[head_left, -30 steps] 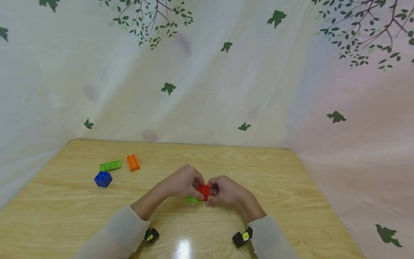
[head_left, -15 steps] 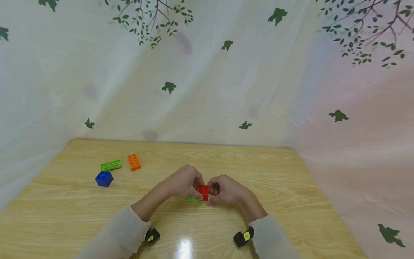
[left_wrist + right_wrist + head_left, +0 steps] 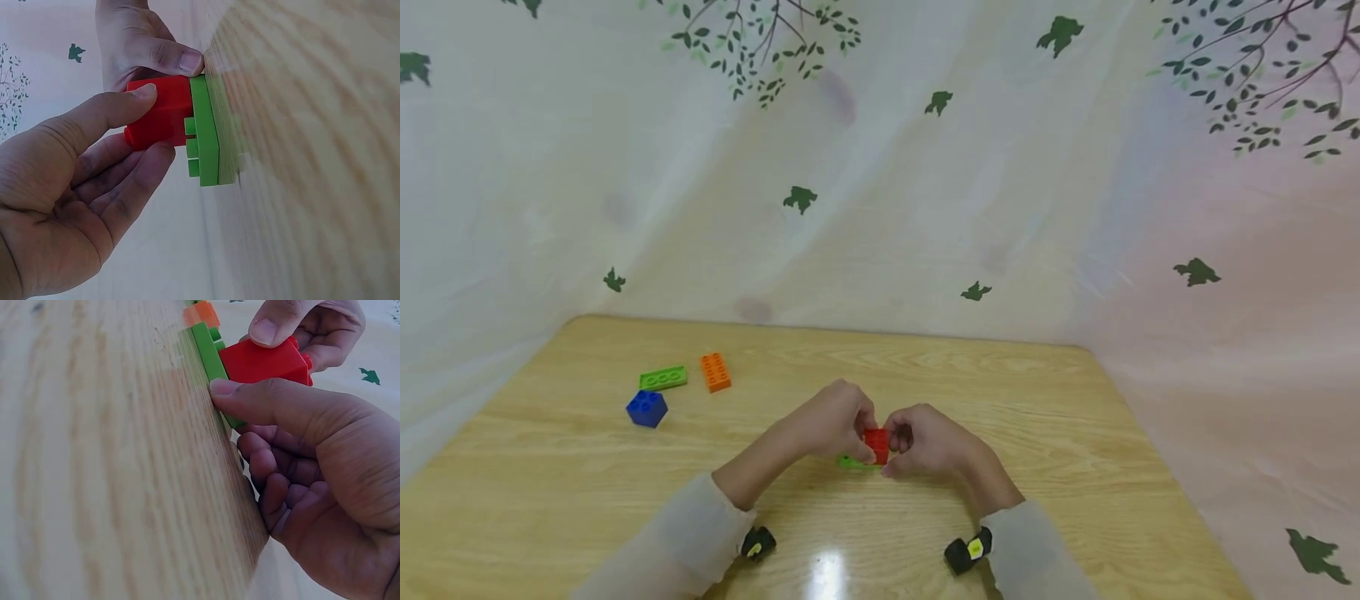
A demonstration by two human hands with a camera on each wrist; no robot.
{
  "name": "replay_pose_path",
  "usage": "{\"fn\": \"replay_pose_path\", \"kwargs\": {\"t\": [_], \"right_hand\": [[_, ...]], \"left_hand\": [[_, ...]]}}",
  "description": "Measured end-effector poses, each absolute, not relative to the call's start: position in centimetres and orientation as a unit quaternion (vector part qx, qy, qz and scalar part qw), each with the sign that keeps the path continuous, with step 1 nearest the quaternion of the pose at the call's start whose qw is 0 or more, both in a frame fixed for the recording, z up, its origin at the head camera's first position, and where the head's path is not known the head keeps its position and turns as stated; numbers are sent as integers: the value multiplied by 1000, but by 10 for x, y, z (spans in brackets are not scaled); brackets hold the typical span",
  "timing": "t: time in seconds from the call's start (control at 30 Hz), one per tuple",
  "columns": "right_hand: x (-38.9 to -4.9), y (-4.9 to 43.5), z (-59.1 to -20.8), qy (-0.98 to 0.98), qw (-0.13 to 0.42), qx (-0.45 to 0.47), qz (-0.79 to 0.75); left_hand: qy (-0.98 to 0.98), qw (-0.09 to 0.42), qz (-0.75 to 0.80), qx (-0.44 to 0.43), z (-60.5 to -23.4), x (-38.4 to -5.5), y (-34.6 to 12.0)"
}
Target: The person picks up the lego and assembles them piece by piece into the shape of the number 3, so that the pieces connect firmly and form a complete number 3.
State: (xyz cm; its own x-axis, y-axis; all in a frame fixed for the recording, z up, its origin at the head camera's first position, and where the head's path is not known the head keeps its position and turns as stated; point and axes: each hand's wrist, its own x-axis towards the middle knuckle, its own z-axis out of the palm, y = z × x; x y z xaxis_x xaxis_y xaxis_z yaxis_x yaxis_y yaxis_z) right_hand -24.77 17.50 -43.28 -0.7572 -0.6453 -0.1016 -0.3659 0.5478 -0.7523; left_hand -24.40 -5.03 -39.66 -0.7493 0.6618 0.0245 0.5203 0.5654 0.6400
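Near the front middle of the table, a green toy brick plate lies with its studs upward. One end of it carries an upright red toy brick, its base right at the plate. My left hand pinches the red brick between thumb and fingers from the left. From the other side, my right hand grips the green plate's right end, the thumb at its near edge and the other fingers curled beyond. In the head view the left hand hides part of the plate.
At the left of the wooden table lie a blue brick, another green plate and an orange brick. A pale cloth with a leaf pattern hangs behind the table and along its sides.
The head view has shifted slightly. Both hands keep their holds on the red brick and the green plate, with no clear movement between the pieces.
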Motion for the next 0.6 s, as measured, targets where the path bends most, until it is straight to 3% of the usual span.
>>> {"fn": "replay_pose_path", "kwargs": {"t": [0.6], "right_hand": [[-251,177,-434,847,197,-299,-394]], "left_hand": [[873,124,339,327,-394,-245,-51]]}}
